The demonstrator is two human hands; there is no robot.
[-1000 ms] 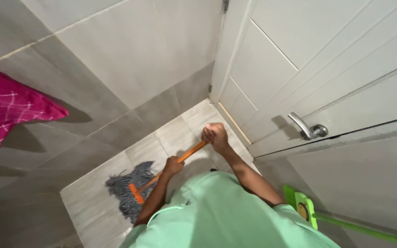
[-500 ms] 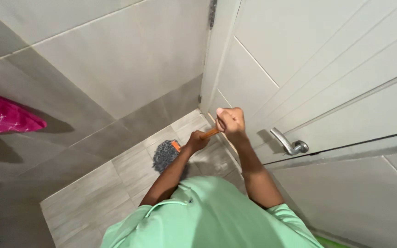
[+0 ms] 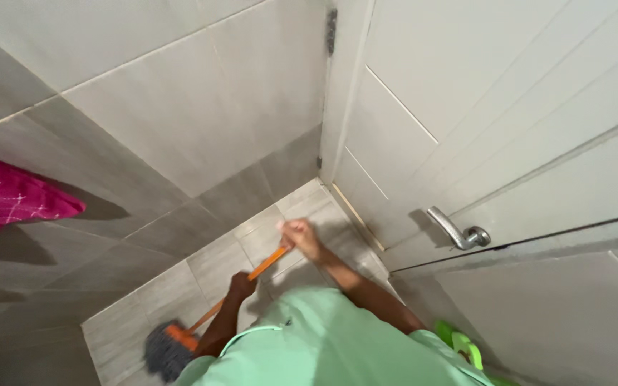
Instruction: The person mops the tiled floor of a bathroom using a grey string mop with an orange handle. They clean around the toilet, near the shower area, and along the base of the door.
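Since half a second ago the grey string mop head (image 3: 164, 350) has moved from the middle of the grey tiled floor (image 3: 212, 264) to its lower left part. The right hand (image 3: 299, 236) grips the top of the orange plastic mop handle (image 3: 262, 268); the left hand (image 3: 241, 286) clasps it lower.
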